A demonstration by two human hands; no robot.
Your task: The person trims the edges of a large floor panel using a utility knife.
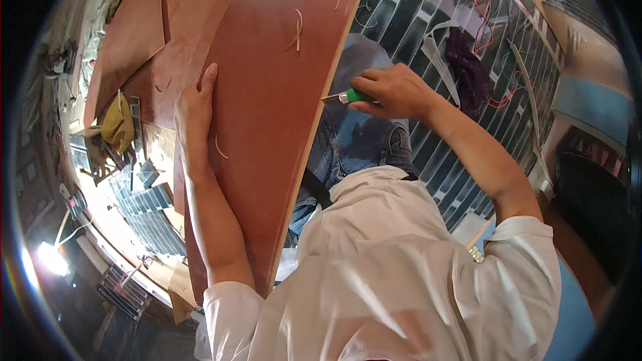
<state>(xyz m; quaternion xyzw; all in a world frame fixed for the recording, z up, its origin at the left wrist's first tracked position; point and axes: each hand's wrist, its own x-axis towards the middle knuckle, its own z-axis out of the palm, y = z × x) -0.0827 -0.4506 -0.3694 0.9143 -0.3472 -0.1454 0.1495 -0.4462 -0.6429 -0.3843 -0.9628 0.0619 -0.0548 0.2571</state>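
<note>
A long reddish-brown board [267, 93] with a pale edge lies in front of me, slanting from the lower middle to the top. My right hand [396, 90] is closed around the green handle of a utility knife [360, 95]. The blade tip meets the board's right edge. Along the opposite side, my left hand [195, 108] grips the board, thumb on its upper face and the other fingers mostly hidden. Thin curled shavings [298, 30] rest on the surface, one of them near my left forearm.
More reddish-brown sheets [127, 40] lie to the left, with a mustard-yellow cloth item [118, 126] beside them. A bright lamp [53, 259] shines at lower left. On the dark striped floor [428, 27] at right are a purple cloth [468, 70] and red wires [483, 10].
</note>
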